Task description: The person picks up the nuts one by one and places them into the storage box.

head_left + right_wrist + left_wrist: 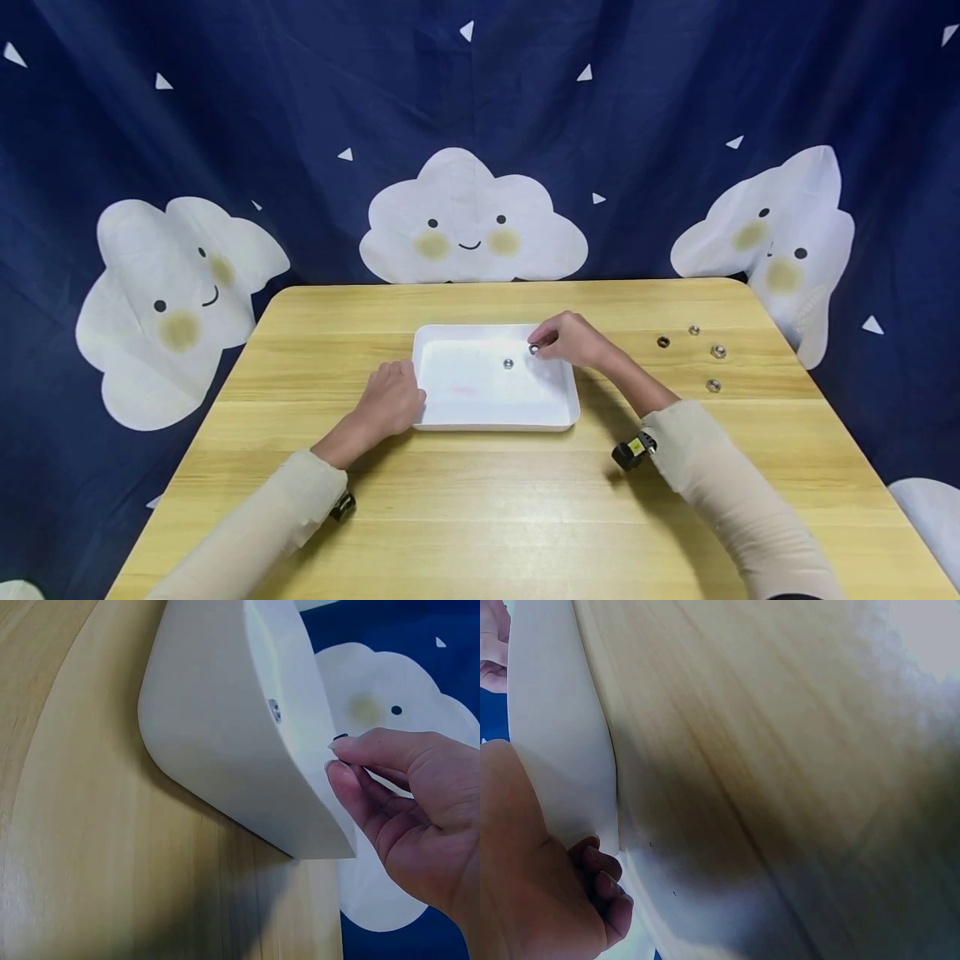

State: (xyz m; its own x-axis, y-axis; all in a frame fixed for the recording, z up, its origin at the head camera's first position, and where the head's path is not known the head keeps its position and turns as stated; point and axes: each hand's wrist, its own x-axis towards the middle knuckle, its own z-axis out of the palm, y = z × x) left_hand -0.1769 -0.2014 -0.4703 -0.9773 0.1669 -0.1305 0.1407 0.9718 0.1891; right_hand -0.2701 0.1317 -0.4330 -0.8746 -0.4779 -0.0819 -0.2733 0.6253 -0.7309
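Observation:
A shallow white tray (480,419) stands on the wooden table. My left hand (392,398) grips its left rim, and the left wrist view shows the fingers (607,889) curled by the tray wall. Over the tray's right part, my right hand (572,340) pinches a hex nut (533,348) between thumb and fingertips. Only a dark edge of that nut (341,737) shows in the right wrist view. One silver nut (508,363) lies on the tray floor, left of my right hand.
Right of the tray, several loose nuts lie on the table: a dark nut (663,342), a small silver nut (694,330), a larger nut (718,351) and another nut (713,386). A dark blue curtain (322,100) with clouds hangs behind the table (480,508).

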